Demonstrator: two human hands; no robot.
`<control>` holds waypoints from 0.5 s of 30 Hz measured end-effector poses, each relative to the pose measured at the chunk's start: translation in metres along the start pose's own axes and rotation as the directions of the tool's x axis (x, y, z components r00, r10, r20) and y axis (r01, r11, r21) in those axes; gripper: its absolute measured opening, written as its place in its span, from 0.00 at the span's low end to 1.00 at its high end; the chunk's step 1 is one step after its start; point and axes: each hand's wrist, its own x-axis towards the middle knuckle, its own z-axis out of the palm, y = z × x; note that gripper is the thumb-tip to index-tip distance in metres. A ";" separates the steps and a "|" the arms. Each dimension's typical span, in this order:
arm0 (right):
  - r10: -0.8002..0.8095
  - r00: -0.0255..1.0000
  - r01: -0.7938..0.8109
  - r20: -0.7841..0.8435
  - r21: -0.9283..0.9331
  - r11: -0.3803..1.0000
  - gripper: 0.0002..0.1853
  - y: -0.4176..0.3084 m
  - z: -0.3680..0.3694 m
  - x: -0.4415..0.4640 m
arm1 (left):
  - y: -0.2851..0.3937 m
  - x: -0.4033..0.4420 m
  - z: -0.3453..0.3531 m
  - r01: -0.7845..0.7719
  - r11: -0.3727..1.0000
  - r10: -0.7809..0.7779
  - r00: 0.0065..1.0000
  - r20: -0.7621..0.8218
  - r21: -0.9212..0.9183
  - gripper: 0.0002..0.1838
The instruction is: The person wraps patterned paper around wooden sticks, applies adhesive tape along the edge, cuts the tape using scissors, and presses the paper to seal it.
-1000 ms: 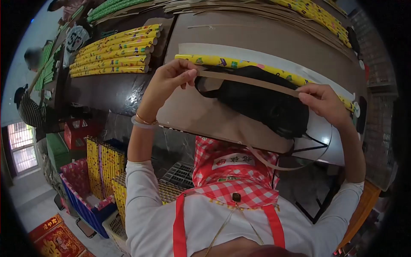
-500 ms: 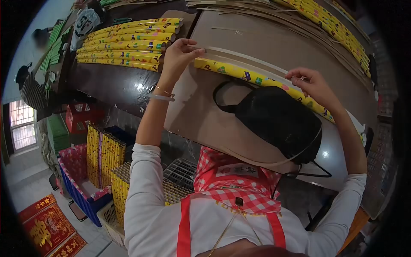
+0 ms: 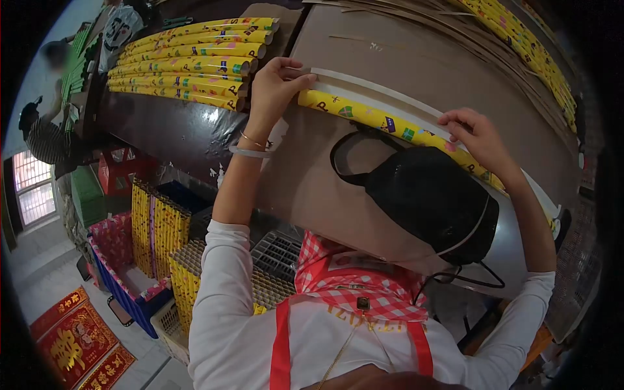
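A yellow printed paper tube lies slantwise on the brown work table, with a pale strip of its wrapping paper raised along the far side. My left hand, wearing bracelets at the wrist, pinches the paper's left end between thumb and fingers. Farther right, my right hand has its fingertips closed on the same paper edge, the palm above the tube. A black cap-like item with a strap lies just in front of the tube and hides part of its near side.
Several finished yellow tubes lie at the back left. More tubes and cardboard strips are at the far right. Below left stand a blue-and-pink bin and a crate of tubes. Other people are at far left.
The view has shifted slightly. The pale paper strip stands out a little wider behind the tube. Both hands keep nearly the same grip and place.
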 end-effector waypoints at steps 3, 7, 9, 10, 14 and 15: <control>-0.020 1.000 0.021 -0.024 0.048 0.999 0.10 0.006 0.003 0.003 | -0.003 0.002 0.000 -0.004 1.000 0.004 1.000 -0.011 0.008 0.20; -0.012 0.999 0.014 -0.043 0.040 0.999 0.10 0.004 0.002 0.004 | 0.001 -0.001 0.001 -0.024 0.999 0.025 0.999 -0.041 0.022 0.18; 0.001 0.999 0.001 -0.048 0.050 0.999 0.10 0.001 0.002 0.003 | 0.004 -0.005 0.001 -0.045 0.998 0.047 0.997 -0.061 0.040 0.16; 0.060 0.997 -0.055 -0.050 0.099 0.994 0.10 -0.005 0.001 0.001 | 0.006 -0.007 0.001 -0.053 0.998 0.055 0.996 -0.066 0.022 0.15; 0.112 0.991 -0.104 -0.073 0.104 0.989 0.10 -0.009 -0.002 -0.005 | 0.008 -0.011 -0.001 -0.063 0.997 0.065 0.996 -0.054 0.037 0.12; 0.112 0.991 -0.105 -0.071 0.104 0.989 0.10 -0.008 -0.002 -0.006 | 0.010 -0.012 -0.003 -0.061 0.997 0.063 0.997 -0.054 0.037 0.12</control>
